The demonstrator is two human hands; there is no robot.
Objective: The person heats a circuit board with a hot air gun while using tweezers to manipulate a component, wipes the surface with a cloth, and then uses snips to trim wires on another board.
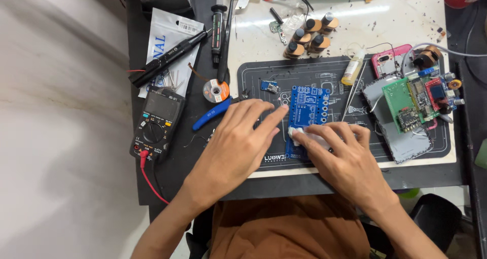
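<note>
A blue circuit board [308, 108] lies on the dark work mat [304, 71] in the middle of the bench. My right hand [345, 160] presses a small white wipe [299, 134] onto the board's lower part, fingers closed over it. My left hand [238, 142] lies flat to the left, fingers apart, with its fingertips touching the board's left edge. Part of the board is hidden under both hands.
A black multimeter [156, 122] with a red lead sits at the left. A blue-handled cutter [210, 114], a solder wick spool [216, 90], a soldering pen [170, 59], small bottles [307, 38], a dropper bottle [352, 67], tweezers and a green circuit assembly [413, 102] surround the mat.
</note>
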